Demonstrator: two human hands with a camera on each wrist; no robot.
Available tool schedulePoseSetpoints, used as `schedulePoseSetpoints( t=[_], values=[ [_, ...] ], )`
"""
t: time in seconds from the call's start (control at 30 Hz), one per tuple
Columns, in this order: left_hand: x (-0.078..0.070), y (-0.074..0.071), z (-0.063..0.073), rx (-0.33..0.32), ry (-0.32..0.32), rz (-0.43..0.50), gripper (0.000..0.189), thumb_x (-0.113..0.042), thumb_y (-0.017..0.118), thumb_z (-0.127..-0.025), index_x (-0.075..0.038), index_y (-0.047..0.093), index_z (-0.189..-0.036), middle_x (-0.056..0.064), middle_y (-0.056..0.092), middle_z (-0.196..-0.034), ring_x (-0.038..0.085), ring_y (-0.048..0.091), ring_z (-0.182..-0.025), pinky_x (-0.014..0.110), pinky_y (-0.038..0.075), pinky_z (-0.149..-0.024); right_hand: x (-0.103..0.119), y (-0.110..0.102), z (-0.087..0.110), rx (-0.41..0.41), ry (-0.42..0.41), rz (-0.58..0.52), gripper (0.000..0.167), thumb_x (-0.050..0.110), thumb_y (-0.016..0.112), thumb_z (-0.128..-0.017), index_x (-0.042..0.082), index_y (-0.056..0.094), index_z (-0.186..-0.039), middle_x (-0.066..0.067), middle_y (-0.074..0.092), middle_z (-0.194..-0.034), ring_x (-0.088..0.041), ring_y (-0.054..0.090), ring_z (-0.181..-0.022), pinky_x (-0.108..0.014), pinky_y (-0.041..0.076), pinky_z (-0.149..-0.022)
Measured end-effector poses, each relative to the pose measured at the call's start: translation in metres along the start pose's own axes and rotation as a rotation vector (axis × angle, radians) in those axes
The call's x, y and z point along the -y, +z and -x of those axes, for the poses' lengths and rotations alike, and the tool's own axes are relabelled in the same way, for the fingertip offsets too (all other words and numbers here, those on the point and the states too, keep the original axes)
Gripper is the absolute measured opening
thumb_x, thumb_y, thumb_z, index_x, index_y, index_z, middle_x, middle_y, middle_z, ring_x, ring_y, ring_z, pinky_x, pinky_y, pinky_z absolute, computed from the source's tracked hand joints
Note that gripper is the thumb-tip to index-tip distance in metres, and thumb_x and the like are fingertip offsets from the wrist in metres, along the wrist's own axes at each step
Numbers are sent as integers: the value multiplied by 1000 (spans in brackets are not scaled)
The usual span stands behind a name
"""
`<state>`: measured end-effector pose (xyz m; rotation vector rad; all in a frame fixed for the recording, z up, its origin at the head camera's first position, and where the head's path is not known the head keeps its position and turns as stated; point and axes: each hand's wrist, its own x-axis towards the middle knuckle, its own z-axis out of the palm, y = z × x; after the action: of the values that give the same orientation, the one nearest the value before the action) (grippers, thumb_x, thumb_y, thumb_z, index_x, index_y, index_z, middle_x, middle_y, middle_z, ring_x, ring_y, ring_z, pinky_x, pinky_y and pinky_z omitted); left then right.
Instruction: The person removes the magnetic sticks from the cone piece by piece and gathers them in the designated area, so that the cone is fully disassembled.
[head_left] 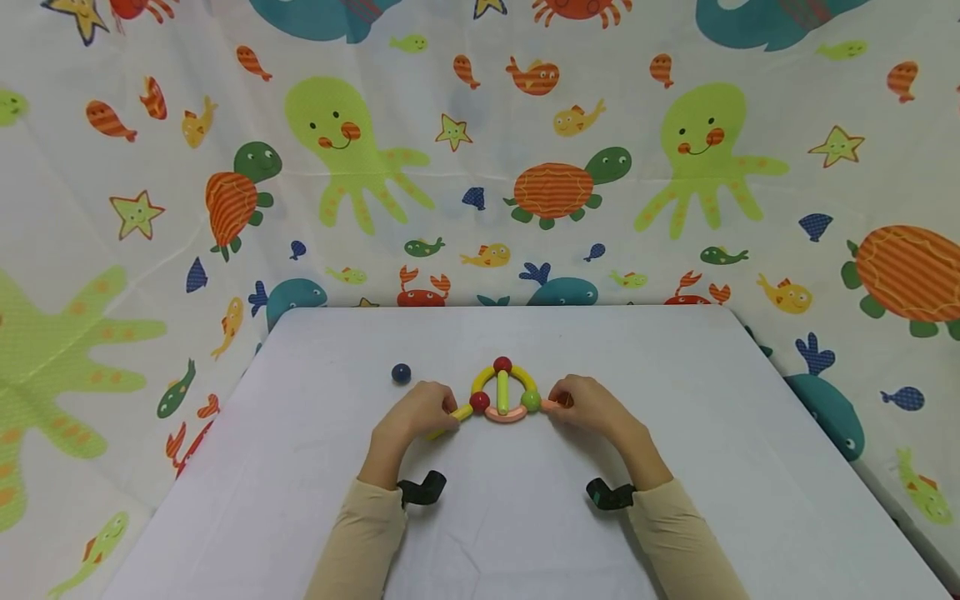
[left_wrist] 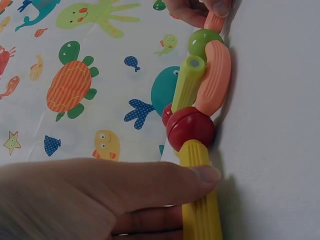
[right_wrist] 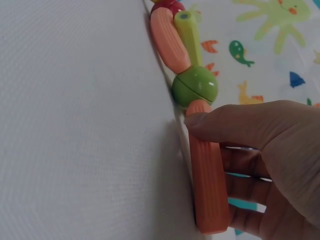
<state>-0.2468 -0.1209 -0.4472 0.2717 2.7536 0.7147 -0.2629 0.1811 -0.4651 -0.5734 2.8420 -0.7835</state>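
My left hand (head_left: 418, 414) pinches a ridged yellow rod (left_wrist: 201, 215) whose end meets a red ball (left_wrist: 190, 129). On the other side, my right hand (head_left: 592, 405) holds an orange rod (right_wrist: 208, 185) between thumb and fingers, its tip against a green ball (right_wrist: 195, 86). Between the hands lies a ring of joined pieces: yellow curved rods (head_left: 480, 380), a salmon curved rod (head_left: 506, 415) and a second red ball (head_left: 502, 364) at the top. A yellow-green rod (head_left: 502, 392) runs from that top ball down toward the salmon curve.
A loose dark blue ball (head_left: 401, 373) sits on the white table (head_left: 510, 517), beyond my left hand. Behind the table's far edge hangs a cloth (head_left: 450, 192) printed with sea animals. Each wrist wears a black camera mount (head_left: 423, 488).
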Motion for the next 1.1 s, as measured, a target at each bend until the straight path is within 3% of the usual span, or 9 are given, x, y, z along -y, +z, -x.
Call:
schedulePoseSetpoints(
  t=[0.53, 0.73, 0.87, 1.1],
  values=[
    [-2, -4, 4, 75, -62, -1, 18, -19, 81, -82, -11, 70, -94, 2, 63, -85, 18, 55, -76, 28, 49, -68, -1, 3, 0, 19, 15, -29, 22, 19, 77, -87, 8, 72, -106, -1, 66, -92, -15, 56, -83, -33, 54, -81],
    [-6, -7, 5, 62, -68, 0, 29, -25, 79, -85, -9, 71, -108, 4, 66, -95, 18, 56, -81, 31, 53, -73, -1, 0, 2, 36, 38, -41, 29, 23, 77, -87, 8, 71, -112, -2, 66, -95, -15, 57, -86, -33, 55, -82],
    [-11, -8, 4, -4, -31, -6, 35, -31, 73, -91, -9, 69, -118, 5, 67, -98, 18, 57, -82, 32, 55, -76, -1, -3, 2, 39, 47, -40, 35, 30, 77, -88, 8, 70, -114, -2, 66, -95, -16, 57, -85, -32, 55, -79],
    [-29, 3, -1, -215, 118, -4, 37, -29, 67, -96, -8, 67, -126, 7, 66, -112, 20, 61, -96, 38, 56, -92, -2, -7, 1, 41, 34, -40, 39, 36, 75, -89, 7, 70, -114, -2, 67, -96, -15, 56, -85, -31, 54, -77]
  ],
)
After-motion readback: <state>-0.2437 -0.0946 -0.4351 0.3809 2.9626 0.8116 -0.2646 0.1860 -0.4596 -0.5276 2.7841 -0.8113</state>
